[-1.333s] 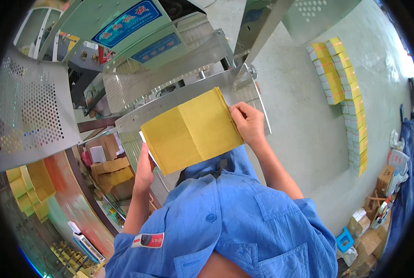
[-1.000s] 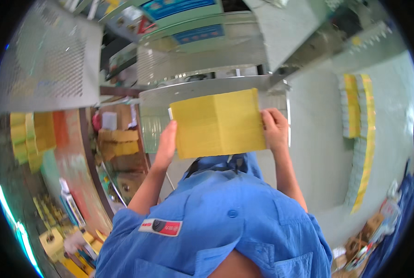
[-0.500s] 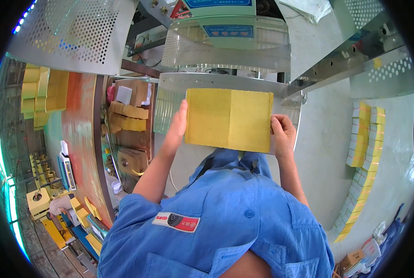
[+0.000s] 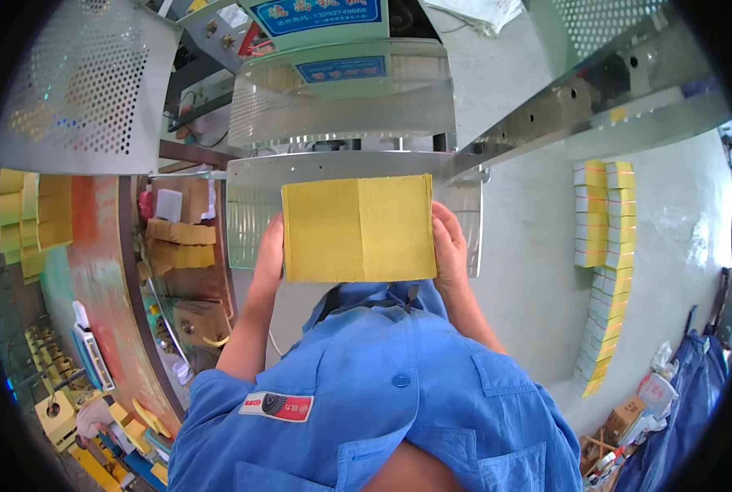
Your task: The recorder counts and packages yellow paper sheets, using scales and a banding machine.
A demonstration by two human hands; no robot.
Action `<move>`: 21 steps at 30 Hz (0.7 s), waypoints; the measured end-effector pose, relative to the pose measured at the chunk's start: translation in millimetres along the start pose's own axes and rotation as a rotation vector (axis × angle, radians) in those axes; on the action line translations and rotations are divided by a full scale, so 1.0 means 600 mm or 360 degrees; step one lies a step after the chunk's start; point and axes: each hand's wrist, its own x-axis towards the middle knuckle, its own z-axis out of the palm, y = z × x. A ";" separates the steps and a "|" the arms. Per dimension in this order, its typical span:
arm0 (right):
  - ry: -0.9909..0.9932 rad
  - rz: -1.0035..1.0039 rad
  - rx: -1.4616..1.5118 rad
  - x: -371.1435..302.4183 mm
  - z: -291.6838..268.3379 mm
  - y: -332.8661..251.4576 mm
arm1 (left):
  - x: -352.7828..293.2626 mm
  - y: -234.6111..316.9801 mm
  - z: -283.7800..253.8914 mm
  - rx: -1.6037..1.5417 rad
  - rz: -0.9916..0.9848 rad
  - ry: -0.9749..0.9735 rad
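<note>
A yellow stack of paper sheets [image 4: 359, 230], rectangular with a faint crease down its middle, is held level in front of my body. My left hand [image 4: 271, 250] lies along its left edge, with the fingers partly hidden by the stack. At the right edge, my right hand [image 4: 449, 246] grips the side, fingers bent against it. The stack covers part of the metal machine table [image 4: 255, 168] beyond it. How thick the stack is cannot be told from above.
Behind the table stands a machine with a clear guard [image 4: 341, 98]. A metal beam [image 4: 563, 107] slants in at the right. Banded yellow-edged paper bundles [image 4: 604, 271] line the floor. At left are a worn board [image 4: 103, 246] and brown cardboard pieces [image 4: 183, 246].
The stack now looks less tilted. My right hand has moved from a pinch at the edge to lie along the right side. The whole view has shifted, with the scene sliding left and down.
</note>
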 end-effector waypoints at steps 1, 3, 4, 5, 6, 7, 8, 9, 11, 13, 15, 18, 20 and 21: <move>0.0007 -0.0018 -0.0023 -0.007 0.007 -0.001 | -0.007 -0.014 0.009 -0.0025 0.0012 -0.0011; 0.0017 -0.0090 -0.0053 -0.010 0.016 0.001 | -0.013 0.025 0.073 -0.0626 -0.0173 0.0259; 0.0029 -0.0072 -0.0084 -0.008 0.017 0.009 | -0.010 0.020 0.082 -0.0649 -0.0157 0.0253; 0.0022 -0.0084 -0.0098 -0.005 0.026 0.004 | -0.009 0.012 0.085 -0.0957 -0.0253 0.0224; 0.0063 -0.0097 -0.0076 -0.003 0.037 -0.004 | -0.004 0.005 0.085 -0.1262 -0.0349 0.0189; 0.0104 -0.0110 -0.0051 -0.001 0.046 -0.012 | 0.006 -0.003 0.085 -0.1272 -0.0335 0.0187; 0.0098 -0.0122 -0.0055 0.007 0.055 -0.019 | 0.021 -0.004 0.083 -0.1123 -0.0254 0.0207; 0.0083 -0.0148 -0.0031 0.022 0.063 -0.030 | 0.036 -0.005 0.080 -0.0973 -0.0173 0.0229; 0.0062 -0.0178 -0.0011 0.057 0.069 -0.043 | 0.078 -0.001 0.074 -0.1101 -0.0134 0.0185; -0.0014 -0.0324 0.0062 0.099 0.073 -0.059 | 0.129 0.012 0.077 -0.1237 -0.0087 0.0142; -0.0059 -0.0356 -0.0016 0.134 0.068 -0.063 | 0.176 0.024 0.084 -0.1002 0.0120 0.0083; -0.0007 -0.0305 -0.0083 0.167 0.073 -0.056 | 0.204 0.063 0.093 -0.1103 -0.0143 0.0116; 0.0073 -0.0303 -0.0022 0.165 0.079 -0.051 | 0.212 0.071 0.080 -0.1049 -0.0103 0.0063; 0.0052 -0.0287 -0.0028 0.164 0.082 -0.050 | 0.209 0.070 0.075 -0.0982 -0.0083 -0.0015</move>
